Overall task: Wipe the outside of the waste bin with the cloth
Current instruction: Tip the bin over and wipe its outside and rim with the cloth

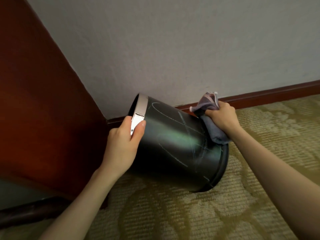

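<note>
Head view: the waste bin (173, 149) sits at centre frame, tipped with its mouth toward 10 o'clock and only its base edge on the carpet (190, 213) at 4 o'clock. The left hand (121, 142) grips the shiny rim band (141, 108), thumb over it. The right hand (222, 116) clutches the bunched cloth (217, 133) against the bin's wall at 2 o'clock. A hard push there could slip the rim from that grip, rolling the bin. The pale scribbles (183, 122) mid-wall may get missed.

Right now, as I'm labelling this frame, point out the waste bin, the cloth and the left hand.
waste bin (173, 149): head view, its dark side wall.
cloth (216, 134): head view, its lower hanging fold.
left hand (121, 142): head view, back of hand.
</note>
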